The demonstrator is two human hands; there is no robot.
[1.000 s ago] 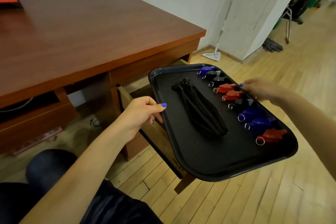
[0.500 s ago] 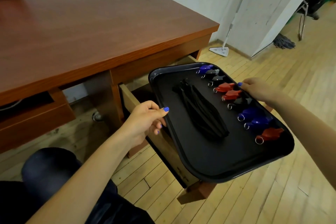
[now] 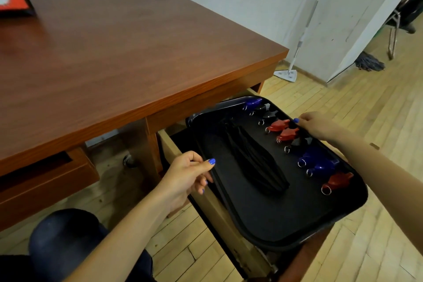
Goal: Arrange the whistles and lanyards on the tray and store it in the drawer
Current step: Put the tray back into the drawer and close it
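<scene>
A black tray [image 3: 270, 220] hangs over the open wooden drawer [image 3: 217, 210] under the desk's right end. A bundle of black lanyards [image 3: 251, 160] lies along the tray's middle. Several whistles form a row by its right rim: blue, black and red ones, such as a red whistle [image 3: 337, 181] nearest me and a blue whistle [image 3: 313, 158]. My left hand [image 3: 185, 181] grips the tray's left rim, thumb on top. My right hand [image 3: 320, 126] grips the right rim beside the red whistles. The tray's far end reaches under the desk's edge.
The brown desk top [image 3: 114, 64] fills the left. A second drawer [image 3: 45, 181] stands partly open lower left. A flat mop [image 3: 286, 73] leans on the white wall, a string mop [image 3: 368, 62] lies beyond. My knee [image 3: 64, 240] is bottom left on the wood floor.
Both hands have carried the tray lower and toward the desk, so it now sits down over the open drawer with its far end under the desk's edge.
</scene>
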